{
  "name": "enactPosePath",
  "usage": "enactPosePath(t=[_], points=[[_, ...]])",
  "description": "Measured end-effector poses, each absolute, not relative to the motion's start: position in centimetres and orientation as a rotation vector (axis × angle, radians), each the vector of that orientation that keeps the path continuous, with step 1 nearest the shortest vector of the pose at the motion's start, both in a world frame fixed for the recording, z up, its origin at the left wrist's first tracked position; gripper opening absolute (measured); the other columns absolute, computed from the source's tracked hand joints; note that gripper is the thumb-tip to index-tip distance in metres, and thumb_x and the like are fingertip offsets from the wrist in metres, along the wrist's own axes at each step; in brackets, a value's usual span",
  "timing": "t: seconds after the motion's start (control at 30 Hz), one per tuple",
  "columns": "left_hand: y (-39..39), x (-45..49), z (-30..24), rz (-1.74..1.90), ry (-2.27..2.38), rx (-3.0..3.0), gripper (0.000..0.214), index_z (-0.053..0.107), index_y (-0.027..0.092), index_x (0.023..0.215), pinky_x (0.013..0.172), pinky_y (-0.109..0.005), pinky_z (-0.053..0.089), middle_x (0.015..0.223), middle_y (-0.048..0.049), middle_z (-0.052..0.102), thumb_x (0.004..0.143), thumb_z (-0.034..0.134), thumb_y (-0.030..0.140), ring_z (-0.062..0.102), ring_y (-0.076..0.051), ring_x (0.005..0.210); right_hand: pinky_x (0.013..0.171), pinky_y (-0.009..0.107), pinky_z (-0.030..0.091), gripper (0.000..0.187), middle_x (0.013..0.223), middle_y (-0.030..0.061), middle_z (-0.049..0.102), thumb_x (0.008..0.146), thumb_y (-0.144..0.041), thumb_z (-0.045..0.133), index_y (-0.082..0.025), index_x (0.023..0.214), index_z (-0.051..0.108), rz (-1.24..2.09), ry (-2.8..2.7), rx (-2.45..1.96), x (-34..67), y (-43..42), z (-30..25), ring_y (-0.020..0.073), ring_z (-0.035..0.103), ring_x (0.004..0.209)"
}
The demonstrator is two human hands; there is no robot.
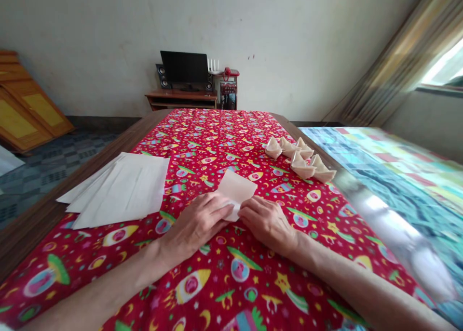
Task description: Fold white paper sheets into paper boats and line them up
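Note:
A small folded piece of paper [237,186] lies on the red patterned cloth between my hands. My left hand [204,218] holds its near left edge, fingers bent over the paper. On the near right edge, my right hand [265,220] pinches the paper with curled fingers. Both thumbs are mostly hidden. To the left lies a fanned stack of white paper sheets [126,189]. Several folded paper boats [304,162] stand grouped at the right side of the cloth.
The red cloth [217,133] covers a brown wooden table [119,145]. A monitor [184,68] and a red telephone [229,73] stand against the far wall. A bed with a colourful cover [398,177] is on the right, a wooden cabinet [32,104] on the left.

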State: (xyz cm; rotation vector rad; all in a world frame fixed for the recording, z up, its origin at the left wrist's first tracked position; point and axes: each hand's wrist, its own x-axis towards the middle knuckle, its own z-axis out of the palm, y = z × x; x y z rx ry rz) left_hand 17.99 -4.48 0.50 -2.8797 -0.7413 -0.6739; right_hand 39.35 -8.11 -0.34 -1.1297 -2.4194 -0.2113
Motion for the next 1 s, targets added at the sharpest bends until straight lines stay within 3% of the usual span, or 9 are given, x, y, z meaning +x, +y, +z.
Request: enactPosePath(t=[0.07,0.17,0.33,0.57,0.73,1.0], points=[[-4.5,18.4,0.0,-0.665,-0.735,-2.949,0.020,0.062,0.020,0.104,0.088,-0.034,0.048,0.099,-0.0041,0.064,0.093,0.046,0.021,0.056,-0.019,0.095,0.068,0.021,0.042,0.026,0.084,0.0044,0.063,0.094,-0.020,0.042,-0.018,0.083,0.065,-0.133,-2.416,-1.161,39.6,-8.0,-0.5,0.0121,0.056,0.076],[-4.2,18.7,-0.6,-0.804,-0.789,-2.974,0.018,0.066,0.020,0.093,0.078,-0.030,0.049,0.086,-0.0027,0.063,0.092,0.048,0.020,0.057,-0.016,0.084,0.067,0.020,0.042,0.022,0.084,0.0036,0.064,0.093,-0.025,0.047,-0.019,0.089,0.068,0.013,-2.321,-1.258,40.7,-7.7,-0.7,0.0116,0.057,0.075],[-3.4,18.9,-1.1,-1.031,-0.943,-3.073,0.012,0.067,0.019,0.085,0.074,-0.026,0.048,0.083,-0.0017,0.062,0.088,0.055,0.020,0.058,-0.014,0.078,0.059,0.020,0.040,0.018,0.075,0.0011,0.063,0.089,-0.027,0.054,-0.021,0.096,0.070,0.159,-2.167,-1.386,43.3,-7.6,-0.9,0.0101,0.055,0.064],[-3.0,18.9,-1.2,-1.015,-1.068,-3.131,0.013,0.065,0.017,0.078,0.071,-0.026,0.045,0.080,-0.0013,0.061,0.087,0.057,0.021,0.057,-0.014,0.074,0.052,0.021,0.031,0.030,0.070,0.0016,0.058,0.093,-0.024,0.043,-0.022,0.113,0.065,0.053,-2.370,-1.303,43.1,-8.2,-0.2,0.0097,0.050,0.058],[-3.1,18.9,-0.9,-1.002,-1.079,-3.140,0.014,0.065,0.016,0.079,0.072,-0.026,0.044,0.080,-0.0022,0.061,0.087,0.055,0.020,0.057,-0.014,0.075,0.054,0.023,0.029,0.030,0.072,0.0024,0.057,0.094,-0.026,0.039,-0.020,0.099,0.068,0.067,-2.475,-1.358,42.6,-8.3,0.6,0.0105,0.050,0.061],[-3.1,19.2,-0.1,-0.924,-1.211,-3.145,0.022,0.060,0.015,0.070,0.069,-0.024,0.042,0.075,-0.0020,0.060,0.089,0.051,0.022,0.056,-0.013,0.071,0.060,0.020,0.035,0.024,0.075,0.0024,0.061,0.093,-0.024,0.044,-0.018,0.096,0.067,0.174,-2.298,-1.298,42.6,-8.4,0.0,0.0099,0.054,0.066]])
